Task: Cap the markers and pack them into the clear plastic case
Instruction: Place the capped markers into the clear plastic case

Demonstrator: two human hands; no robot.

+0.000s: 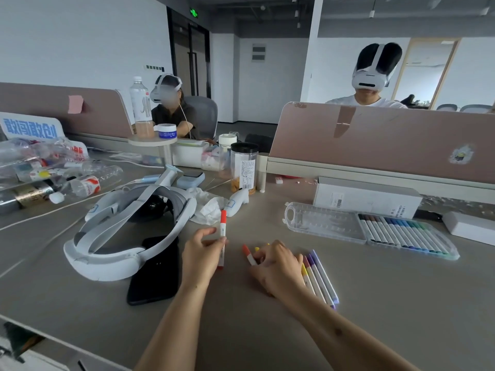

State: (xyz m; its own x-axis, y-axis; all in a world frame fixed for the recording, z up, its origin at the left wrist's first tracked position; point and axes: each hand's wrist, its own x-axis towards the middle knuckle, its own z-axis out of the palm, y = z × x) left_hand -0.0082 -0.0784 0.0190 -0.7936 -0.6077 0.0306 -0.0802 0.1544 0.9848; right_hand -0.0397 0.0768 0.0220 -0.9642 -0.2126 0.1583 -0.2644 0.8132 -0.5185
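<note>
Obs., from beside the bench (388,295):

- Left hand (201,254) raised just off the surface. Its fingers (207,232) are clamped round a red marker (222,235), which stands near upright, red cap on top.
- Right hand (278,266) is low over the bench, back of hand up. Fingers (263,253) are curled and pinch the white barrel of an orange marker (249,255), whose orange end points away from the person. A yellow tip shows just behind it.
- Loose markers (320,277), yellow through purple, lie side by side on the bench, partly under the right wrist.
- Clear plastic case (321,220) lies open, farther back and to the right. Its left half holds nothing; its right half carries a row of packed markers (401,234), browns through blues and greens.
- A white headset (128,226) rests partly on a black phone (154,271), left of the hands. A white box (367,196) sits behind the case.
</note>
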